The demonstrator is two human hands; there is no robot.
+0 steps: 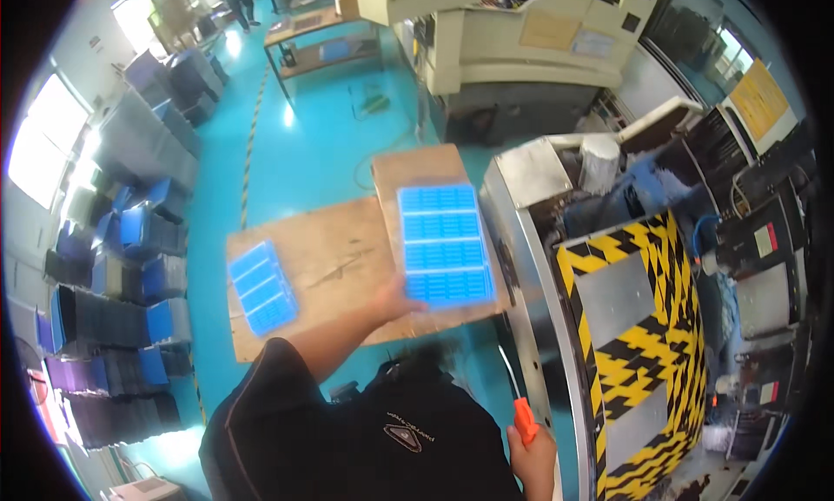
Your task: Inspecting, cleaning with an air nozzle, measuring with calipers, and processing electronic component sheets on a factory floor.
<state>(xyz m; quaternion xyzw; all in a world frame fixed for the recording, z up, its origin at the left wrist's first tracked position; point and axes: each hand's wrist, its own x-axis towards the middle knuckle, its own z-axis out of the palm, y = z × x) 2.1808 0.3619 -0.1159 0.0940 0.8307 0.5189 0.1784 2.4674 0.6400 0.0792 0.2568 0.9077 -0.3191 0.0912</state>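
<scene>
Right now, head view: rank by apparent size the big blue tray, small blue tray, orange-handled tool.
1. Big blue tray, under the left hand.
2. Small blue tray.
3. Orange-handled tool in the right hand; nearer the camera, so comparison is unsure.

**Bright daylight, blown highlights, heavy fisheye bend**

Your view is lit mainly by large white windows (39, 149) at the left, which are overexposed. The two glowing blue gridded plastic trays (444, 245) bloom, blurring their detail. The glossy teal floor (321, 145) shows glare patches. Straight edges curve toward the black rim, and everything looks soft.
</scene>
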